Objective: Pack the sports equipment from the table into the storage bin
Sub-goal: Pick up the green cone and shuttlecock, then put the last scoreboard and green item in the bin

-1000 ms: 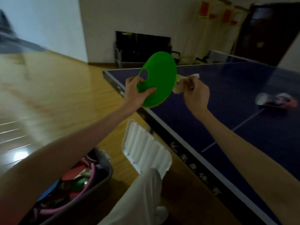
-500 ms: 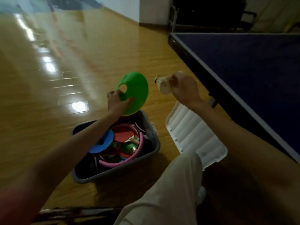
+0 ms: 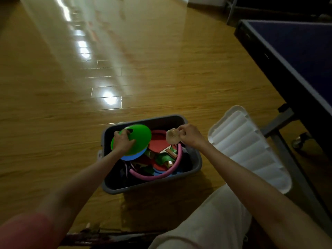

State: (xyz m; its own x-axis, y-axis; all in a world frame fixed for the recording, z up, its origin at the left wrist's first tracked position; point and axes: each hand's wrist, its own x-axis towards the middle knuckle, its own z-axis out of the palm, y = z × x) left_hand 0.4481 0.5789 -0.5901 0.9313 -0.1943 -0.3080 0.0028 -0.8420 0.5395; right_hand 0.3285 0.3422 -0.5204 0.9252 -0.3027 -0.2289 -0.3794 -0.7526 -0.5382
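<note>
The green disc (image 3: 136,141) is gripped by the left hand (image 3: 122,142) over the storage bin's (image 3: 195,159) far-left corner; the shuttlecock (image 3: 172,136) is pinched by the right hand (image 3: 190,135) above the far rim. Both drops lie straight down.

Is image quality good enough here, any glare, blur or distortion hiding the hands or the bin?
Head view: glare streaks the wooden floor; wide-angle bending at the edges; dim overall, yet left hand, right hand and storage bin stay readable.

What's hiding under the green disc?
A blue disc peeks out right under the green disc, inside the grey bin. Anything lower is covered by the discs and the left hand.
</note>
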